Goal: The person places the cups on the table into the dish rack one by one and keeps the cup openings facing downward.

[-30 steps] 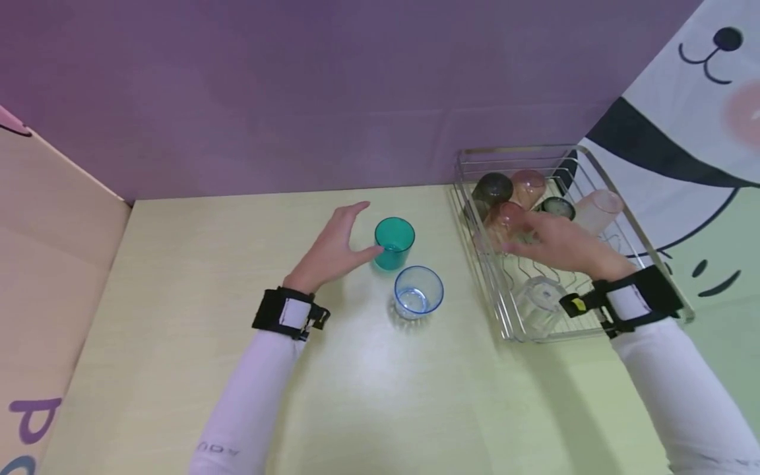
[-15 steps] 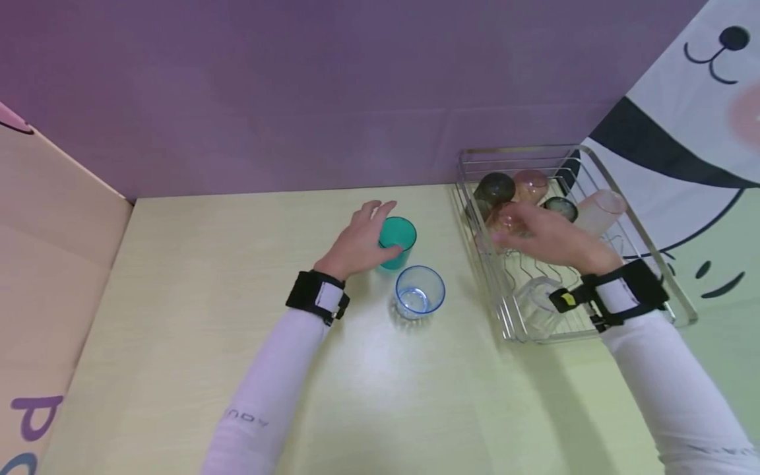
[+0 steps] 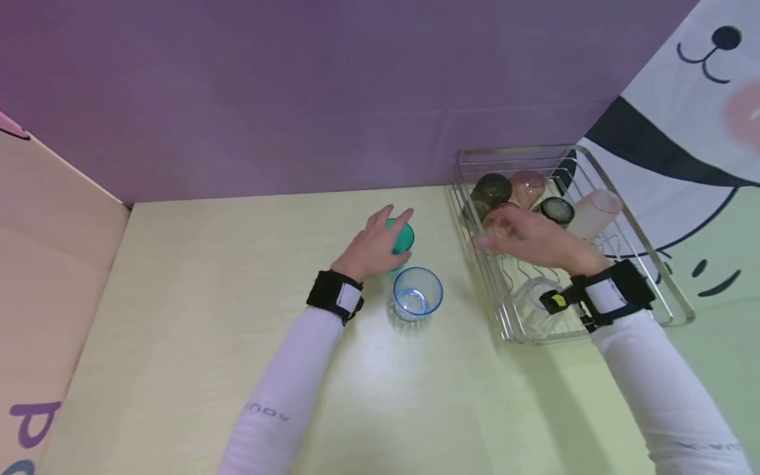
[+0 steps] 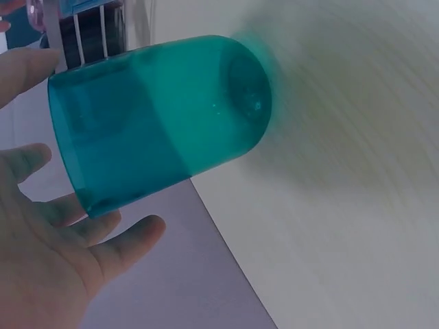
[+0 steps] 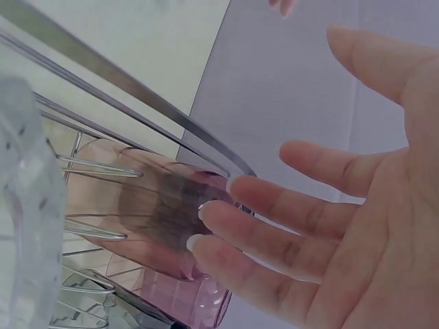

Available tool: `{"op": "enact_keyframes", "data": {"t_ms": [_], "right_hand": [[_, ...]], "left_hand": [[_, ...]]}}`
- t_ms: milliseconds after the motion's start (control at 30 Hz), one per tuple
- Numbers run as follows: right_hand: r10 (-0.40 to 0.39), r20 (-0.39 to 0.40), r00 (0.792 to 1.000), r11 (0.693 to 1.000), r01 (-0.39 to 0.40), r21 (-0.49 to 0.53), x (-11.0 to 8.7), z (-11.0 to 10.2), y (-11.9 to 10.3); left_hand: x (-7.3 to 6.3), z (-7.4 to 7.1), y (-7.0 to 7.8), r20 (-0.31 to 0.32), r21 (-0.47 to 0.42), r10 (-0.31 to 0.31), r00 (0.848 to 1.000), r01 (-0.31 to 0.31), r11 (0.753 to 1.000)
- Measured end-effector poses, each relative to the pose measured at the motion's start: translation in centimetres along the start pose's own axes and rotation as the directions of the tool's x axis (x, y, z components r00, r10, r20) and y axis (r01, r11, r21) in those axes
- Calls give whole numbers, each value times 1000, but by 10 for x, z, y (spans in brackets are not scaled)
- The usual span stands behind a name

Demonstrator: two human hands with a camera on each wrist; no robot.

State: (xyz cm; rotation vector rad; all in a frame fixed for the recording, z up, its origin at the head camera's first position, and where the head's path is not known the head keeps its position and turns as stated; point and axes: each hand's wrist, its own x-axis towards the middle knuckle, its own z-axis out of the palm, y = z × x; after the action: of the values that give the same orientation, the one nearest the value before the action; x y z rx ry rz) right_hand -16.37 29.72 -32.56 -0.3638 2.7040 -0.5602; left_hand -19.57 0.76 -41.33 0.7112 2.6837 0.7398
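My left hand reaches over the green glass with fingers spread. In the left wrist view that glass stands upright on the table, its rim between the thumb and the extended fingers. A clear glass with a blue rim stands just in front of it. My right hand is over the wire rack, at a pinkish-amber glass that it partly hides. In the right wrist view the fingers are extended, fingertips right at the base of this upside-down glass, the thumb held well apart.
The wire rack stands at the table's right side. It also holds a dark grey glass, a pink glass, a dark-rimmed glass, a frosted pinkish glass and a clear glass. A purple wall rises behind the table.
My left hand has moved right, from beside the green glass to over its rim. My right hand has shifted slightly left at the amber glass. The glasses stand where they were.
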Motion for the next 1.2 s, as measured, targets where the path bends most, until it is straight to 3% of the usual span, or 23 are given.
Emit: {"op": "enact_keyframes", "data": {"t_ms": [233, 333, 500, 867, 1200], "right_hand": [[1, -5, 1000, 1000, -1, -28, 0, -3, -1], [1, -5, 1000, 1000, -1, -22, 1, -3, -1], [-4, -7, 1000, 1000, 4, -3, 1, -2, 1], [-15, -4, 1000, 1000, 15, 12, 2, -2, 6], [-35, -27, 999, 999, 36, 26, 3, -5, 5]], "left_hand": [[0, 4, -1, 42, -5, 33, 999, -32, 999], [-3, 6, -5, 47, -49, 33, 998, -31, 998], [-9, 10, -14, 13, -121, 5, 1000, -3, 993], [-18, 7, -27, -80, -58, -15, 997, 10, 998], [-31, 6, -42, -112, -159, -82, 990, 64, 985]]}}
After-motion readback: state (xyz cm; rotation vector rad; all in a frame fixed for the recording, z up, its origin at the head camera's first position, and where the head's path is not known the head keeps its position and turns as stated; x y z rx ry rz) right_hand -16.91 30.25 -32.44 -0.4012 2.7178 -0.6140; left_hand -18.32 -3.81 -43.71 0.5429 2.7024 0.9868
